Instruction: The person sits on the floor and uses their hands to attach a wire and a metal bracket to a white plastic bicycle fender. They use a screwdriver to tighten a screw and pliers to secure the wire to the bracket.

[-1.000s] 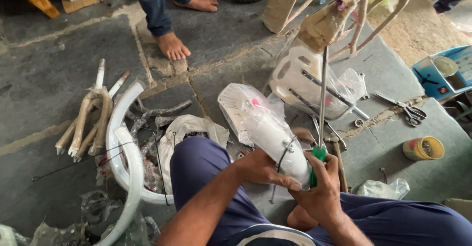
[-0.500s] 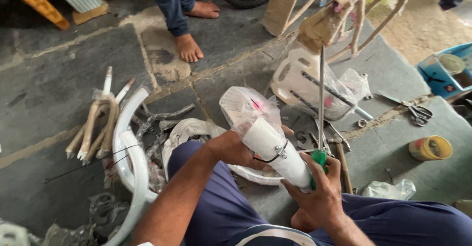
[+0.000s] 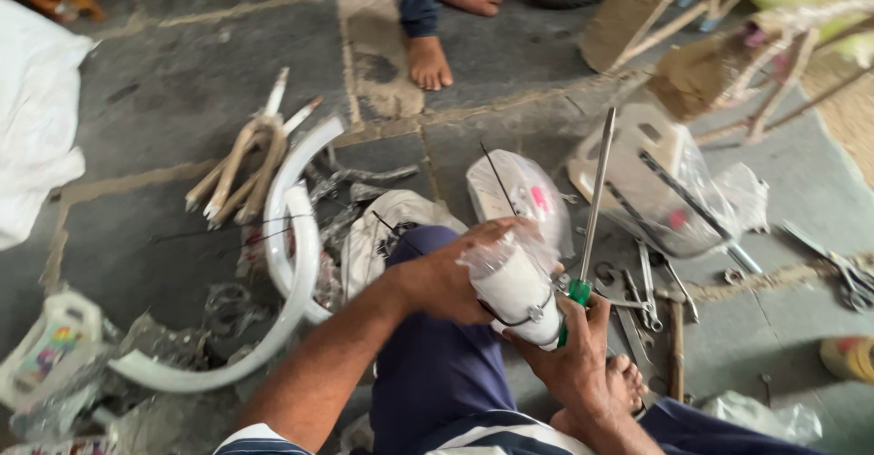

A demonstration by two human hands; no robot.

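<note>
Above the lap, left hand (image 3: 446,278) grips a plastic-wrapped white part (image 3: 517,284) — right hand (image 3: 574,359), half-hidden, holds a screwdriver (image 3: 590,223).

Your left hand (image 3: 446,278) sits left of your right hand (image 3: 574,364), the plastic-wrapped white curved part (image 3: 514,287) between them. Curved white mudguards (image 3: 296,264) lie on the stone floor (image 3: 164,100) to your left; metal spanners (image 3: 646,287) lie right; a bare foot (image 3: 428,59) stands beyond.

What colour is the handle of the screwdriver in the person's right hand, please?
Green; the screwdriver handle shows beside the right hand in the head view.
</note>
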